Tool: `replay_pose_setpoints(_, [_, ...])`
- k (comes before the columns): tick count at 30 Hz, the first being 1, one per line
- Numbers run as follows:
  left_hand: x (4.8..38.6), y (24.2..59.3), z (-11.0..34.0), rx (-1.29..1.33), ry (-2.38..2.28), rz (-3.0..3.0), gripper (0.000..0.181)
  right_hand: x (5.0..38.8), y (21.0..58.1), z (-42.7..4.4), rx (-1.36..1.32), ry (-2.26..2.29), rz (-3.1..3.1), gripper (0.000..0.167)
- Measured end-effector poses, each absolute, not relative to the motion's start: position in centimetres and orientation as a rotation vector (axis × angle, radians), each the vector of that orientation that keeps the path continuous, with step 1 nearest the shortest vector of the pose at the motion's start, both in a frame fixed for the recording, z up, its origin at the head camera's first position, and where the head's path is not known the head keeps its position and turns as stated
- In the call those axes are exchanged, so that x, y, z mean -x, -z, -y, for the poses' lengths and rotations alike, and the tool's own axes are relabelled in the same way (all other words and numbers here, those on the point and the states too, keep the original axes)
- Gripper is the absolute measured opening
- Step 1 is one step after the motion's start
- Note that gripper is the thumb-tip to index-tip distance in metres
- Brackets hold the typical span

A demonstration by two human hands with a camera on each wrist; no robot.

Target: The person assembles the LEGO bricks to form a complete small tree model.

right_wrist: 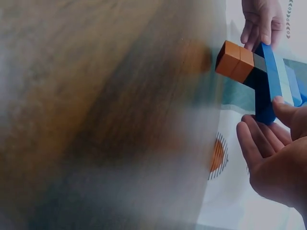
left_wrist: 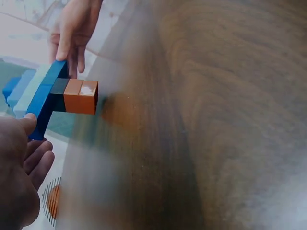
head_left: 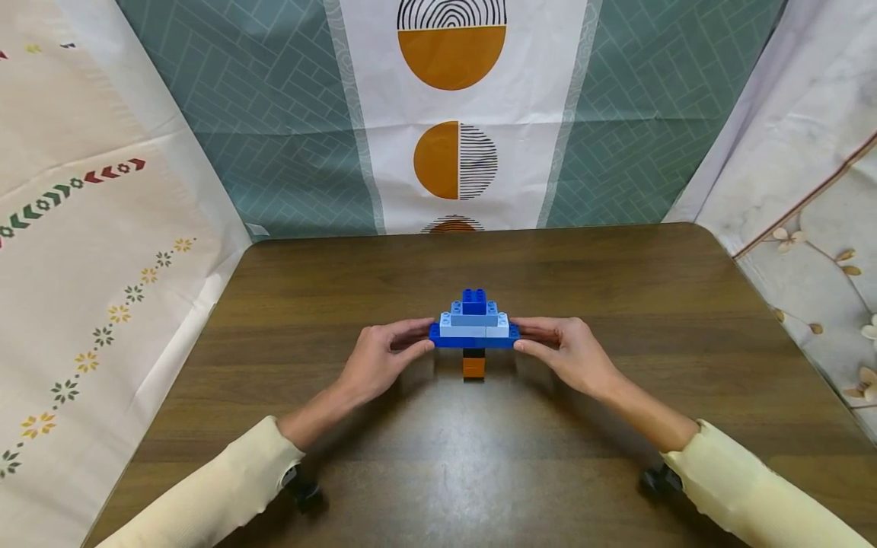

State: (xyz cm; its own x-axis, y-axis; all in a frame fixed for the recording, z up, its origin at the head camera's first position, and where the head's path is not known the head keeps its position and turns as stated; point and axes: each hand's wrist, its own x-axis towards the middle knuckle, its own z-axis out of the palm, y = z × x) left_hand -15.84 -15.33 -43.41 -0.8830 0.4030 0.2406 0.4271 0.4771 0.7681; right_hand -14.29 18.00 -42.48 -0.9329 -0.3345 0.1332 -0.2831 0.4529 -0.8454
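Note:
A stepped toy-brick model (head_left: 469, 332) stands upright at mid-table in the head view. Its dark blue bottom layer (left_wrist: 44, 98) is widest; pale blue, mid-blue and dark blue bricks narrow above. Beneath its middle hangs a short stem of a black brick (left_wrist: 58, 91) and orange bricks (right_wrist: 234, 61). My left hand (head_left: 377, 356) pinches the left end of the wide layer between thumb and fingers. At the opposite end, my right hand (head_left: 574, 356) pinches likewise. Whether the stem's foot touches the table, I cannot tell.
The brown wooden table (head_left: 308, 281) spreads around the model. Behind it hangs a green and white patterned cloth (head_left: 294, 152). Floral cloths (head_left: 89, 304) border the left and right sides. Dark wrist-worn devices (head_left: 304, 491) sit under both sleeves.

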Motion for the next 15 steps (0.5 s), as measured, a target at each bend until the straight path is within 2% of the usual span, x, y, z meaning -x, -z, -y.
replay_pose_setpoints(15, [17.4, 44.1, 14.5, 0.578, 1.323, 2.805, 0.035, 16.3, 42.6, -17.9, 0.414, 1.424, -2.617, 0.041])
